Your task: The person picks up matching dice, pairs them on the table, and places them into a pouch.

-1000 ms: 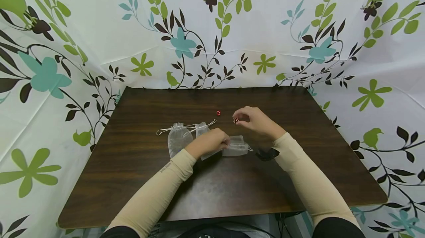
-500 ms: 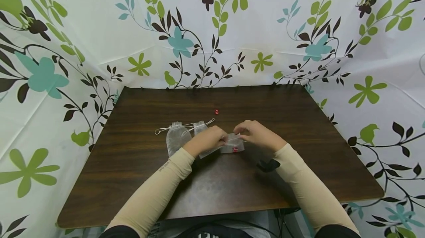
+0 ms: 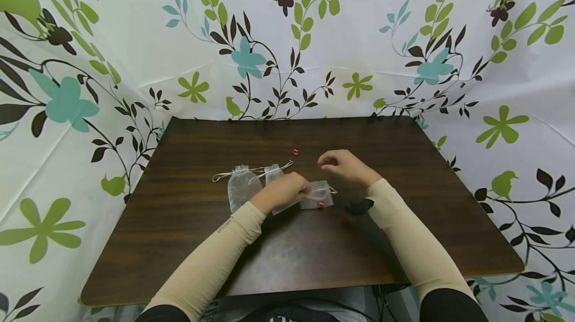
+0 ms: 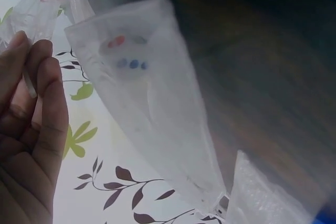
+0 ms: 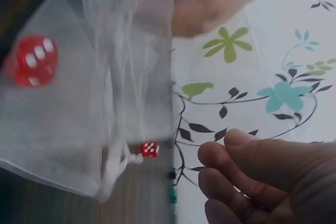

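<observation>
My left hand (image 3: 284, 193) pinches the mouth of a sheer white drawstring pouch (image 3: 324, 191), as the left wrist view also shows. Inside this pouch lies a red die (image 5: 35, 60) with white pips. My right hand (image 3: 345, 166) hovers just above and right of the pouch, fingers loosely curled around nothing. Another red die (image 3: 295, 152) rests on the table behind the pouches. Partly under my left forearm lies a second pouch (image 4: 157, 114), with blurred red and blue spots showing through its cloth. A third pouch (image 3: 242, 188) lies flat at the left.
The dark wooden table (image 3: 188, 247) spreads out around the pouches, its front edge close to my body. White drawstrings (image 3: 222, 176) trail over the tabletop at the left. A patterned cloth (image 3: 287, 22) hangs behind and along both sides.
My right hand carried a red die to the pouch and let go of it there; the die now shows inside. That hand has drawn back, empty. My left hand stays in place.
</observation>
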Motion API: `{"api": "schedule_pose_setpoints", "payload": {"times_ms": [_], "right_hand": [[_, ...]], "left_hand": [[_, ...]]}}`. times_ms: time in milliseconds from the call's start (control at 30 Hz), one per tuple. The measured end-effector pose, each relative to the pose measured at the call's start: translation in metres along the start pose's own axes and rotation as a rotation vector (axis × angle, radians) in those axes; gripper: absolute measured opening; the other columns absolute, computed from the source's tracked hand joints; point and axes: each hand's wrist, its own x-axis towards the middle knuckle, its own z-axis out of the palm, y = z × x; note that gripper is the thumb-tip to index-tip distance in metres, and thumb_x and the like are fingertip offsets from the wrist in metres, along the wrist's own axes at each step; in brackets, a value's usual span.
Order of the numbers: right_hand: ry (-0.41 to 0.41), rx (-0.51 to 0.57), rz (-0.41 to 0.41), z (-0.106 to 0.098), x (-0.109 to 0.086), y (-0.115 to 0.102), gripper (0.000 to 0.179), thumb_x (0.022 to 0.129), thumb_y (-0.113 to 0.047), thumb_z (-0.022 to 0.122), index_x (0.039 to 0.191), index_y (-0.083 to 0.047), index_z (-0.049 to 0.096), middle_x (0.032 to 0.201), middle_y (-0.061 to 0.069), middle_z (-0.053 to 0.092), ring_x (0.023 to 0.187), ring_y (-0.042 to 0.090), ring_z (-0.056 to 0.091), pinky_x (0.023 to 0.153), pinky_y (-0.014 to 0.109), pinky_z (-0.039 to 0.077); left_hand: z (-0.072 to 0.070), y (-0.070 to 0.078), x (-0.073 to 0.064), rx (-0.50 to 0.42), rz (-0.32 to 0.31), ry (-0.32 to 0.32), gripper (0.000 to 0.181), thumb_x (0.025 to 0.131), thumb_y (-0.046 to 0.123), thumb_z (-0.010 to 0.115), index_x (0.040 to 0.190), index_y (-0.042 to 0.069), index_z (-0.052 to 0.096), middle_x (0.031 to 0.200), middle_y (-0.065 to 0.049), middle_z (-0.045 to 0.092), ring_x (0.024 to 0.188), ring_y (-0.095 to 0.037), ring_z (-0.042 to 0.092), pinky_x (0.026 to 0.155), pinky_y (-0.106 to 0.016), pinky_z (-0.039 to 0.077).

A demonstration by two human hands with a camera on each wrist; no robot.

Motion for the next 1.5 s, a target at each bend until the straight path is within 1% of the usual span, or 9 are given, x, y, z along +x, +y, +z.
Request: {"api": "schedule_pose_setpoints", "payload": {"times_ms": [200,467,567,667,833,1000,1167,1333,1500], "right_hand": [[-0.003,0.064,0.025,0.001,0.029,0.015,0.022,0.094,-0.016,0.065,0.113,-0.007,0.066,0.103,0.003,0.068,0.096,0.017,0.062,0.085,0.04,0.05],[0.014,0.15,0.055,0.013,0.072,0.03,0.025,0.091,-0.012,0.067,0.116,-0.005,0.065,0.11,0.009,0.067,0.102,0.022,0.062,0.086,0.042,0.05],[0.012,0.138,0.063,0.02,0.087,0.034,0.029,0.091,-0.011,0.068,0.118,-0.001,0.063,0.113,0.012,0.066,0.103,0.025,0.061,0.087,0.042,0.05],[0.013,0.103,0.069,0.027,0.102,0.036,0.031,0.09,-0.01,0.068,0.12,-0.001,0.063,0.113,0.013,0.065,0.104,0.026,0.061,0.088,0.041,0.049],[0.022,0.068,0.066,0.039,0.12,0.04,0.031,0.089,-0.006,0.068,0.119,-0.001,0.063,0.112,0.014,0.066,0.104,0.027,0.061,0.088,0.041,0.049],[0.009,0.028,0.072,0.048,0.128,0.042,0.031,0.089,-0.006,0.069,0.119,-0.002,0.064,0.111,0.014,0.067,0.103,0.027,0.062,0.087,0.039,0.05],[0.019,-0.003,0.063,0.055,0.131,0.045,0.026,0.089,-0.005,0.068,0.115,-0.003,0.067,0.105,0.013,0.069,0.098,0.025,0.064,0.083,0.038,0.051],[0.028,-0.04,0.041,0.057,0.131,0.046,0.021,0.089,-0.006,0.068,0.11,-0.005,0.069,0.101,0.01,0.071,0.092,0.022,0.065,0.078,0.035,0.051],[0.027,-0.045,0.033,0.054,0.126,0.043,0.021,0.09,-0.006,0.068,0.11,-0.005,0.069,0.102,0.01,0.07,0.094,0.023,0.065,0.08,0.037,0.051]], "left_hand": [[0.001,-0.001,0.0,0.02,0.004,-0.01,0.009,0.087,0.015,0.072,0.079,0.01,0.071,0.073,0.007,0.065,0.065,-0.003,0.056,0.061,-0.019,0.046],[0.002,-0.002,-0.001,0.02,-0.01,-0.03,0.006,0.087,0.014,0.072,0.082,0.009,0.072,0.076,0.005,0.067,0.068,-0.004,0.06,0.063,-0.019,0.048],[0.002,-0.003,-0.001,0.023,-0.011,-0.028,0.006,0.086,0.013,0.072,0.081,0.01,0.073,0.076,0.006,0.068,0.068,-0.004,0.06,0.063,-0.019,0.048],[0.002,-0.004,0.0,0.026,-0.005,-0.022,0.006,0.086,0.013,0.073,0.08,0.011,0.072,0.075,0.007,0.067,0.068,-0.003,0.059,0.063,-0.019,0.048],[0.002,-0.005,0.0,0.035,-0.001,-0.01,0.007,0.086,0.014,0.073,0.079,0.012,0.072,0.075,0.007,0.067,0.068,-0.003,0.059,0.063,-0.019,0.047],[0.004,-0.008,0.0,0.047,0.002,-0.011,0.008,0.086,0.014,0.073,0.079,0.012,0.072,0.073,0.008,0.065,0.067,-0.002,0.057,0.063,-0.019,0.047],[0.006,-0.01,0.0,0.047,-0.005,-0.02,0.009,0.086,0.013,0.073,0.078,0.012,0.071,0.073,0.008,0.065,0.066,-0.003,0.057,0.063,-0.02,0.046],[0.006,-0.01,0.0,0.054,-0.008,-0.022,0.008,0.087,0.013,0.073,0.079,0.012,0.072,0.074,0.007,0.066,0.067,-0.002,0.058,0.064,-0.019,0.047],[0.006,-0.012,-0.002,0.06,0.006,-0.008,0.008,0.086,0.014,0.073,0.079,0.012,0.071,0.074,0.006,0.067,0.067,-0.003,0.059,0.064,-0.019,0.047]]}}
